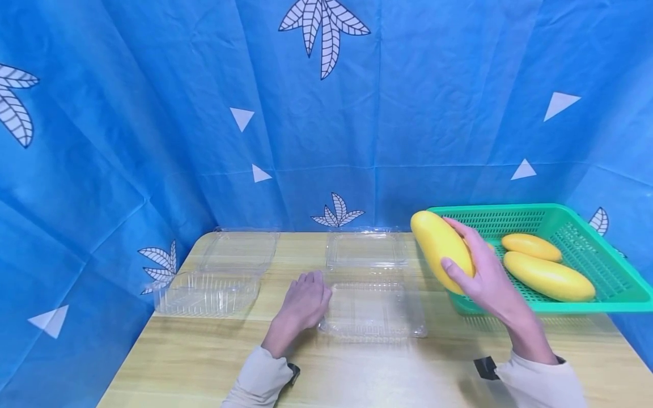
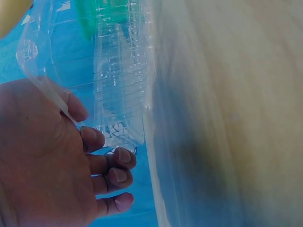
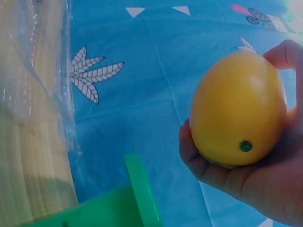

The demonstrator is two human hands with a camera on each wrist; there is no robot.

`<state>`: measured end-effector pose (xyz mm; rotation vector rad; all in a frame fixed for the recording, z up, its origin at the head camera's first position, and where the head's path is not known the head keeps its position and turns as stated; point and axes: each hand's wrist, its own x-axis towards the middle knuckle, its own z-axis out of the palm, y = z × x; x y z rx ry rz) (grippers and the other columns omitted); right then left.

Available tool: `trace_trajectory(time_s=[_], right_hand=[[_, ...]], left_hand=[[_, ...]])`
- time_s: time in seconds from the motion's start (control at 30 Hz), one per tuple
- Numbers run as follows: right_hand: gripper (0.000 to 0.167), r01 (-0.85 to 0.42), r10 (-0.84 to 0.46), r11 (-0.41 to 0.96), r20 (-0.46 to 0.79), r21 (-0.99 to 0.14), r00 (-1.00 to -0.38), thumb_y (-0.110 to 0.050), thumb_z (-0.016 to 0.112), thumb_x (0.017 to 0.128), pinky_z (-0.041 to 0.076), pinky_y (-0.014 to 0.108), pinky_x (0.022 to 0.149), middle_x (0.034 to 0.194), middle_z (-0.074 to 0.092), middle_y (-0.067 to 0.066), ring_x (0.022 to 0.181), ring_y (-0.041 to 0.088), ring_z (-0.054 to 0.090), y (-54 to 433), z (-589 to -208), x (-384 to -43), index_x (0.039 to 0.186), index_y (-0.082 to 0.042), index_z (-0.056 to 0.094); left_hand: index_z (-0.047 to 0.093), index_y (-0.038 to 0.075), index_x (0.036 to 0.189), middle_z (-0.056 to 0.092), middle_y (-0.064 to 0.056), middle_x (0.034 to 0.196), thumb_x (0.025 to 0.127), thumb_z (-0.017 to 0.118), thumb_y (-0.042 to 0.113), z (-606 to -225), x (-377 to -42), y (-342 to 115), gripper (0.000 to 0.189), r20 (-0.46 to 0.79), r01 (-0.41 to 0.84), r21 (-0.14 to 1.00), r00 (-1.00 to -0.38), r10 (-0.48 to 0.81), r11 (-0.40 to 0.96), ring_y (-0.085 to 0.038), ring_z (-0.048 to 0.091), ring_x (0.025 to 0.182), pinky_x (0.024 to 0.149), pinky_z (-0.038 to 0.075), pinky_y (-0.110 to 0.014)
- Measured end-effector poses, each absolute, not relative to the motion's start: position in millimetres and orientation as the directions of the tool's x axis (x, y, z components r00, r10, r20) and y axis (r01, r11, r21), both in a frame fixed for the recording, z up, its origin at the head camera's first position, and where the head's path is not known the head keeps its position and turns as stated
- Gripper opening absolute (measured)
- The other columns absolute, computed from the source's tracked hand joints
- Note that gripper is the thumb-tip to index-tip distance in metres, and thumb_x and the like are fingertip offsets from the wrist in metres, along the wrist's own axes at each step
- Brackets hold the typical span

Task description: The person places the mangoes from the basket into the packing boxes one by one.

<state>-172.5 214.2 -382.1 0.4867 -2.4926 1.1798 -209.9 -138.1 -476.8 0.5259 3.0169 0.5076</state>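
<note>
Right fingers [image 3: 215, 174] grip smooth, oblong yellow fruit [image 3: 236, 109].

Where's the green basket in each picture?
Head: green basket on the right, with yellow fruits in it.
Left wrist: basket at the top, left of centre, partly seen through clear plastic.
Right wrist: basket at the bottom, only partly showing.
Shared landmark: blue curtain.

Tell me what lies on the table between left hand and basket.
An open clear box lies between the left hand and the basket, in the head view.
</note>
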Motion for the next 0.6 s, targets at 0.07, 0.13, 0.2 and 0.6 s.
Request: trace_trajectory(time_s=[0.07,0.13,0.2,0.6], right_hand=[[0.074,-0.431,-0.167,0.597,0.421,-0.676,-0.891,-0.02,0.067,0.094,0.044,0.04,0.066,0.134,0.052,0.009,0.097,0.023,0.047,210.8,-382.5,-172.2,0.16,-0.025,0.033],[0.075,-0.421,-0.174,0.602,0.403,-0.679,-0.899,-0.021,0.068,0.094,0.045,0.038,0.062,0.133,0.052,0.009,0.094,0.024,0.049,207.4,-383.0,-171.5,0.16,-0.026,0.032],[0.075,-0.418,-0.188,0.607,0.389,-0.676,-0.902,-0.022,0.069,0.094,0.046,0.038,0.06,0.132,0.052,0.01,0.092,0.026,0.05,204.3,-383.2,-170.8,0.16,-0.025,0.032],[0.074,-0.456,-0.3,0.636,0.345,-0.623,-0.889,-0.023,0.068,0.092,0.046,0.036,0.061,0.128,0.05,0.008,0.087,0.022,0.05,186.8,-393.1,-171.2,0.158,-0.022,0.036]], left_hand=[[0.041,0.01,0.09,0.042,-0.006,0.082,0.107,0.035,0.024,-476.9,-209.7,-138.1,0.022,0.022,0.326,0.324,-0.941,0.337,0.888,-0.022,0.039,0.076,0.071,0.035,-0.036],[0.041,0.011,0.09,0.042,-0.006,0.082,0.107,0.036,0.024,-477.1,-209.9,-138.3,0.022,0.024,0.328,0.323,-0.941,0.338,0.888,-0.022,0.039,0.076,0.071,0.035,-0.035],[0.041,0.011,0.09,0.042,-0.006,0.082,0.107,0.036,0.024,-477.2,-210.0,-138.5,0.022,0.026,0.33,0.321,-0.94,0.339,0.888,-0.022,0.039,0.076,0.071,0.035,-0.035],[0.04,0.011,0.091,0.042,-0.006,0.083,0.107,0.032,0.024,-477.6,-209.5,-138.1,0.023,0.04,0.336,0.288,-0.94,0.339,0.897,-0.022,0.04,0.077,0.072,0.036,-0.036]])
